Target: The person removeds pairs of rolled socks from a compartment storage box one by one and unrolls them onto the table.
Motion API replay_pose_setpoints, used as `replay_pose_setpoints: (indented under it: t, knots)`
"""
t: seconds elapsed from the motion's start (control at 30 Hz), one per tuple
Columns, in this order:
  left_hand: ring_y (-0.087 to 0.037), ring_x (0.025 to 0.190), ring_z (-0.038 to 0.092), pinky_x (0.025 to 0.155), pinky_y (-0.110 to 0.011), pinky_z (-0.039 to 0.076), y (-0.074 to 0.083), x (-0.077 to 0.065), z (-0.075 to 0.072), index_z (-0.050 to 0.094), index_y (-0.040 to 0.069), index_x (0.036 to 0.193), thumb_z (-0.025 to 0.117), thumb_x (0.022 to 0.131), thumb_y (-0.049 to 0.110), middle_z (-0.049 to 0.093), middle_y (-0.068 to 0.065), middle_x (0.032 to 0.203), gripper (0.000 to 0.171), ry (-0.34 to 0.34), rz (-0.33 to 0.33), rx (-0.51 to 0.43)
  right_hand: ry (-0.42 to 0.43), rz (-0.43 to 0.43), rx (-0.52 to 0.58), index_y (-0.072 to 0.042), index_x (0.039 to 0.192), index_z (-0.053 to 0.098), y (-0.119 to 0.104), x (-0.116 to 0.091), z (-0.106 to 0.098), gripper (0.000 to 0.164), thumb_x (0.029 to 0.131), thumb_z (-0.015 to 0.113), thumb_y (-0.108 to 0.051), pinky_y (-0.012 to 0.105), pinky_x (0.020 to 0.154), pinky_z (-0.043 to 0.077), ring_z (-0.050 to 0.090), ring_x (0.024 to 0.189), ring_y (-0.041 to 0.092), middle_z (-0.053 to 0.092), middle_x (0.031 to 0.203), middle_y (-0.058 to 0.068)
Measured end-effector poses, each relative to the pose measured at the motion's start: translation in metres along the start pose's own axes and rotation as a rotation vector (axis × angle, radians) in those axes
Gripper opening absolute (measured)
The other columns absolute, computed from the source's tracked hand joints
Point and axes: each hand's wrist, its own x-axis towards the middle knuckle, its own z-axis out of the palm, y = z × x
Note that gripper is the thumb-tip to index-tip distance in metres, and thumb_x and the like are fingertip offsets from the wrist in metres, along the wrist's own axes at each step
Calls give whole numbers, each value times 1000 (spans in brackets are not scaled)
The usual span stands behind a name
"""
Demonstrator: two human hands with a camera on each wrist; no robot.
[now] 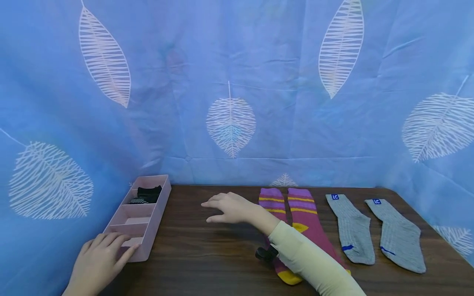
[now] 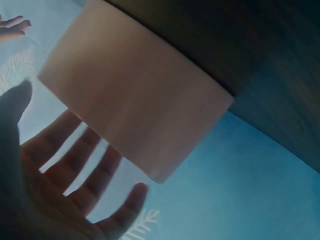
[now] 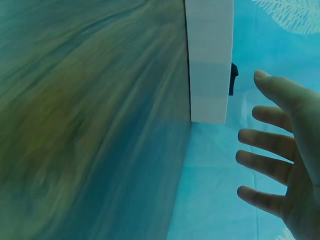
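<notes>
A pale pink divided box [image 1: 157, 227] stands at the left of the dark wooden table. My left hand [image 1: 95, 260] is at its near end, fingers extended over the front compartment and thumb beside the right wall. In the left wrist view the fingers show past the edge of the box's end wall [image 2: 135, 90]. Folded dark fabric with a striped patch [image 1: 149, 195], like rolled socks, sits in a rear compartment. My right hand [image 1: 234, 208] hovers over the middle of the table, palm toward the box, fingers spread and holding nothing.
Two long maroon socks [image 1: 316, 224] with purple and yellow stripes lie right of centre, partly hidden by my right sleeve [image 1: 314, 263]. Two grey socks [image 1: 356, 234] lie flat farther right. A blue leaf-print cloth [image 1: 270, 123] hangs behind the table. A black strap device [image 1: 266, 254] is at my right wrist.
</notes>
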Motion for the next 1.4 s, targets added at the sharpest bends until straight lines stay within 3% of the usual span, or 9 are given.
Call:
replay_pose_setpoints:
  t: [0.1,0.2,0.53,0.77,0.97,1.17,1.4]
  knots:
    - [-36,97,55,87,-67,40,-6,0,0,71,12,99,62,85,62,68,-12,100,53,-103,-72,13,5,20,28,-27,145,48,-4,14,3,55,97,51,-53,41,104,46,50,134,18,55,143,-2]
    - [-37,96,52,86,-68,39,-10,0,0,71,12,100,57,85,68,66,-13,102,60,-158,-110,6,3,35,57,-27,145,47,-9,27,5,55,97,50,-54,42,106,45,49,135,18,54,144,-1]
    - [-37,98,52,88,-69,39,-8,5,-2,71,11,104,51,85,74,65,-16,106,69,-214,-131,-34,80,58,98,-21,142,52,-21,71,16,53,98,50,-50,36,98,51,55,129,19,56,142,2]
    - [-34,98,53,87,-67,41,-5,5,-2,72,13,103,54,85,71,64,-11,106,64,-206,-120,-31,142,142,122,-21,141,53,-30,111,30,55,96,51,-54,34,98,51,56,128,19,57,140,2]
    - [-35,100,55,86,-66,42,-5,2,0,72,13,102,54,85,71,64,-11,106,63,-193,-115,-21,206,165,76,-23,142,51,-43,142,39,56,96,52,-54,30,91,54,58,123,19,57,138,1]
    - [-36,100,57,84,-67,43,-5,1,-1,73,13,100,56,85,69,65,-11,105,60,-157,-102,-21,175,267,41,-28,145,46,-51,169,43,59,95,47,-60,34,97,48,50,126,18,51,141,0]
    - [-36,102,58,85,-67,41,-5,1,-2,72,13,102,56,85,69,65,-11,108,61,-154,-119,-13,150,296,144,-27,141,52,-46,192,47,58,93,52,-60,40,105,43,45,131,21,46,146,4]
